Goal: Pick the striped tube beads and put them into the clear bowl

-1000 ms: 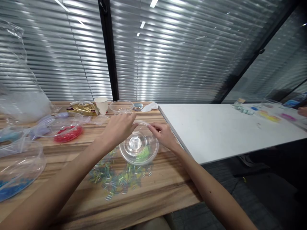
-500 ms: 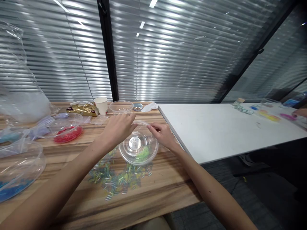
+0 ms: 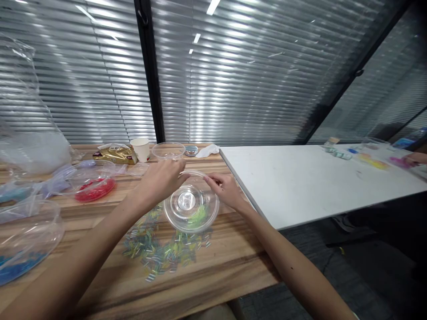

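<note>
A round clear plastic bowl [image 3: 176, 215] is tilted toward me over the wooden table, a white label at its centre. Light green pieces [image 3: 197, 216] show through its lower right part. My left hand [image 3: 164, 178] grips the bowl's far rim on the left, its fingers closed. On the rim's right side, my right hand [image 3: 224, 189] pinches the edge between thumb and fingers. Just in front of the bowl, many small translucent tube-like pieces [image 3: 160, 249] in yellow, green and blue lie loose on the wood.
Left are a clear container with blue pieces [image 3: 25, 266] and red pieces [image 3: 95, 190]. Behind stand a gold tissue pack [image 3: 116, 154], a paper cup [image 3: 140, 150] and another clear bowl [image 3: 168, 151]. A white table [image 3: 283, 182] adjoins at right; another person's hand [image 3: 415, 158] shows there.
Both hands keep hold of the bowl, which has barely moved. At far right, the other person's hand has shifted slightly left toward the pink pieces.
</note>
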Tool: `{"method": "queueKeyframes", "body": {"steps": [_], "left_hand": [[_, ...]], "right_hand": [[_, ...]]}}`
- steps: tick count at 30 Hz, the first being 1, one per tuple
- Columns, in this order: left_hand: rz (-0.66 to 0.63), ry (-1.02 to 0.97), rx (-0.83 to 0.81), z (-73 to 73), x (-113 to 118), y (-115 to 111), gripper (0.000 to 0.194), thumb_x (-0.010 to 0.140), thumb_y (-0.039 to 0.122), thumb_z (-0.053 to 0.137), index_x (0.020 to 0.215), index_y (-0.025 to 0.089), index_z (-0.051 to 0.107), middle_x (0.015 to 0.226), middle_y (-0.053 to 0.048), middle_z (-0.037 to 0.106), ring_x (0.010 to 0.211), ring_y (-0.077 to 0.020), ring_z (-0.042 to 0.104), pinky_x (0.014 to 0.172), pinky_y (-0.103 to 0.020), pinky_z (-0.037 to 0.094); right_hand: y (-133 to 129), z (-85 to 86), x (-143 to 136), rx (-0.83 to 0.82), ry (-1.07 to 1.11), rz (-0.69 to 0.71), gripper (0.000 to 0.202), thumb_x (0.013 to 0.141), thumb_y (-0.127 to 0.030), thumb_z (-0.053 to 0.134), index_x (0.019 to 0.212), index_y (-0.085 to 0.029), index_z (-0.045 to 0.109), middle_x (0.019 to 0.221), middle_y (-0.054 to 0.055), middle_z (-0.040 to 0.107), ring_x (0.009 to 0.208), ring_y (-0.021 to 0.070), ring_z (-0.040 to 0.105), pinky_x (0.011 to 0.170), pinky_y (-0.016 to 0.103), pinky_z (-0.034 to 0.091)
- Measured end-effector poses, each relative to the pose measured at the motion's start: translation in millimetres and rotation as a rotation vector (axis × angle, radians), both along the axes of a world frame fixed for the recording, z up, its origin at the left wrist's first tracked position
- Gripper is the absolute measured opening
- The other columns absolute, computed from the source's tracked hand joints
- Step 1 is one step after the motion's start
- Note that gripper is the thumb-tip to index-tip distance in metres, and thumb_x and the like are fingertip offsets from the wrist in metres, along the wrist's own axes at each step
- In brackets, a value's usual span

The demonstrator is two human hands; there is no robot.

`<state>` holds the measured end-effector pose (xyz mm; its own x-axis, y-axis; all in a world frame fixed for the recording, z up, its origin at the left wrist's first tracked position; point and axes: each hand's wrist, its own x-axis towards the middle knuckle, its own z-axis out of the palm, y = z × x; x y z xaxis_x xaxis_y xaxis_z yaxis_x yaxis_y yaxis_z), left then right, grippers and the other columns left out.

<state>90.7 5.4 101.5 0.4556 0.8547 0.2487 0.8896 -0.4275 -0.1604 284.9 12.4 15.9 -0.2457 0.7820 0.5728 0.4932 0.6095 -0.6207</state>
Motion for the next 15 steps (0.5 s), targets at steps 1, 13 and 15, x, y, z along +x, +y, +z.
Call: {"method": "queueKeyframes", "body": {"steps": [1,13,15], "left_hand": [[0.006,-0.004,-0.009,0.9,0,0,0.029,0.09,0.042,0.044,0.087,0.017,0.057,0.065,-0.005,0.061,0.056,-0.0205,0.057,0.045,-0.027,0.022],[0.034,0.03,-0.125,20.1,-9,-9,0.025,0.086,0.037,0.049,0.075,0.017,0.058,0.07,-0.006,0.061,0.057,-0.0181,0.054,0.049,-0.027,0.027],[0.045,0.022,-0.137,22.5,-9,-11,0.022,0.085,0.035,0.051,0.075,0.017,0.058,0.071,-0.006,0.062,0.059,-0.0186,0.054,0.049,-0.027,0.028]], "right_hand": [[1,-1.2,0,-0.002,0.002,-0.002,0.031,0.091,-0.033,0.047,0.081,-0.013,0.068,0.068,0.003,0.062,0.056,0.0105,0.048,0.054,0.023,0.034],[0,-2.3,-2,0.031,0.004,-0.009,0.029,0.091,-0.032,0.048,0.086,-0.014,0.07,0.073,0.004,0.067,0.06,0.0125,0.054,0.055,0.023,0.038],[-1,-3.2,-2,0.035,-0.01,-0.017,0.03,0.091,-0.033,0.047,0.087,-0.014,0.07,0.076,0.005,0.068,0.061,0.0133,0.055,0.055,0.024,0.039]]}}
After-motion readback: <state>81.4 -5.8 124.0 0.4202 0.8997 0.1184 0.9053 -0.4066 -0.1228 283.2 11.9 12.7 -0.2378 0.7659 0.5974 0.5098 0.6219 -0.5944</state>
